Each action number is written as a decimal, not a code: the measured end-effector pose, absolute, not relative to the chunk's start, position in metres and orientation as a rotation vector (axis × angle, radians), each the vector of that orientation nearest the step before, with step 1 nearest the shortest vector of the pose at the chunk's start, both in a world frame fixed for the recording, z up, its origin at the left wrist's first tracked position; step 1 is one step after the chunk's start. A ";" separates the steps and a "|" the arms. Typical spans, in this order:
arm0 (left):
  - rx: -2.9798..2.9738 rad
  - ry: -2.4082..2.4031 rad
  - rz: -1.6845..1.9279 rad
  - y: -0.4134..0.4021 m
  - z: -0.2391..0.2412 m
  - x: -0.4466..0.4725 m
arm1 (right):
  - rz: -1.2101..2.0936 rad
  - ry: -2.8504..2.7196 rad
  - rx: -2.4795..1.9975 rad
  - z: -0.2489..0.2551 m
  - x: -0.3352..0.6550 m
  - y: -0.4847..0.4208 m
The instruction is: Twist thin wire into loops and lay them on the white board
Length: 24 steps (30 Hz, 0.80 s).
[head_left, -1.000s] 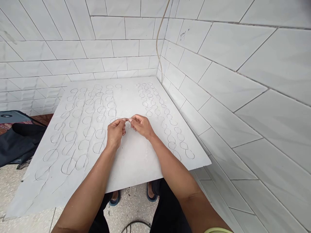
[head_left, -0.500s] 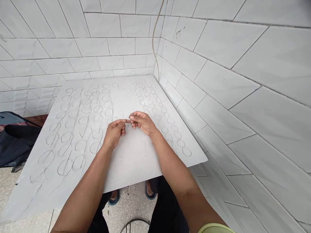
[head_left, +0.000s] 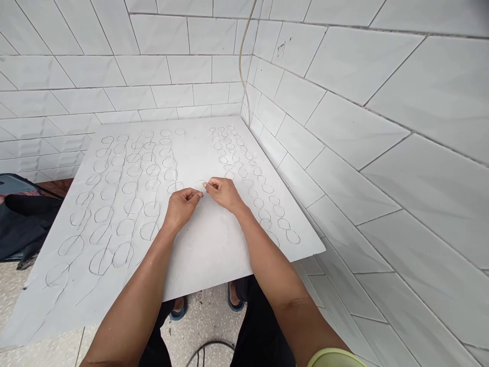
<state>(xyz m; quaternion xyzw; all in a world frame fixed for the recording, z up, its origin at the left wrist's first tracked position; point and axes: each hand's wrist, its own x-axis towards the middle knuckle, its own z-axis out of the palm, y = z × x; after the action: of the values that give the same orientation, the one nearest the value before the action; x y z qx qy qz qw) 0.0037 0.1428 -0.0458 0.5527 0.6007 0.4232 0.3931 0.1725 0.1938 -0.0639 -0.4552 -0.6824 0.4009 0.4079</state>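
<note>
Both hands meet over the middle of a white board, fingertips a small gap apart. My left hand is closed in a pinch on thin wire. My right hand pinches the same fine wire between thumb and forefinger. A faint wire loop shows just behind the fingertips; its ends are hidden by the fingers. On the board to the left lie rows of thin wire rings, some with long strands across them. More rings lie in rows on the right side.
White tiled walls meet in a corner behind the board and to its right. A cable hangs down that corner. At the left is a chair with dark cloth. Below the board's front edge are my legs and a dark hoop on the speckled floor.
My fingers have shifted slightly, with the right hand's fingers curled in more. The wire loop now shows behind the fingertips. The view has tilted a little; the rings on the board lie as before.
</note>
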 end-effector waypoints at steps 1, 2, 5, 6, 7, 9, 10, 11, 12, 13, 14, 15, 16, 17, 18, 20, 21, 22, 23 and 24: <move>1.408 1.531 1.063 0.142 -0.046 0.005 | 0.921 -1.776 -1.185 -0.066 0.171 0.193; 1.411 1.538 1.057 0.142 -0.047 0.007 | 0.860 -1.822 -1.211 -0.068 0.169 0.192; 1.396 1.571 1.074 0.142 -0.049 0.010 | 0.854 -1.821 -1.286 -0.074 0.161 0.192; 1.387 1.584 1.091 0.142 -0.050 0.010 | 0.896 -1.775 -1.319 -0.075 0.158 0.192; 1.380 1.596 1.107 0.142 -0.051 0.011 | 0.947 -1.719 -1.350 -0.077 0.155 0.193; 1.379 1.613 1.136 0.142 -0.052 0.012 | 1.058 -1.605 -1.394 -0.078 0.150 0.194; 1.387 1.624 1.148 0.142 -0.053 0.013 | 1.116 -1.556 -1.403 -0.079 0.148 0.194; 1.399 1.638 1.154 0.142 -0.053 0.013 | 1.167 -1.515 -1.403 -0.079 0.147 0.195; 1.411 1.652 1.152 0.143 -0.053 0.013 | 1.207 -1.483 -1.399 -0.078 0.147 0.195; 1.422 1.663 1.139 0.143 -0.054 0.012 | 1.236 -1.458 -1.395 -0.078 0.147 0.195; 1.428 1.670 1.115 0.143 -0.054 0.012 | 1.254 -1.441 -1.392 -0.077 0.148 0.195; 1.426 1.672 1.083 0.144 -0.054 0.011 | 1.263 -1.430 -1.391 -0.077 0.148 0.195; 1.418 1.667 1.049 0.144 -0.054 0.011 | 1.265 -1.424 -1.389 -0.077 0.149 0.195; 1.408 1.657 1.018 0.144 -0.053 0.010 | 1.265 -1.419 -1.388 -0.077 0.149 0.195; 1.400 1.645 0.993 0.144 -0.052 0.010 | 1.266 -1.415 -1.386 -0.077 0.150 0.195; 1.393 1.623 0.963 0.143 -0.051 0.011 | 1.273 -1.411 -1.375 -0.077 0.149 0.195; 1.394 1.614 0.954 0.143 -0.050 0.011 | 1.278 -1.411 -1.365 -0.078 0.149 0.195; 1.393 1.608 0.949 0.142 -0.049 0.011 | 1.283 -1.410 -1.353 -0.078 0.148 0.196; 1.391 1.606 0.946 0.142 -0.049 0.012 | 1.286 -1.408 -1.342 -0.078 0.148 0.196; 1.389 1.605 0.943 0.142 -0.048 0.012 | 1.290 -1.404 -1.328 -0.078 0.147 0.196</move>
<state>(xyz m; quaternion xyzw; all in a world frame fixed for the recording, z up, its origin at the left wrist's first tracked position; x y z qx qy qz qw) 0.0122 0.1417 -0.0480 0.5488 0.6337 0.3724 0.3982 0.1475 0.1957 -0.0778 -0.5242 -0.5543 0.5095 0.3979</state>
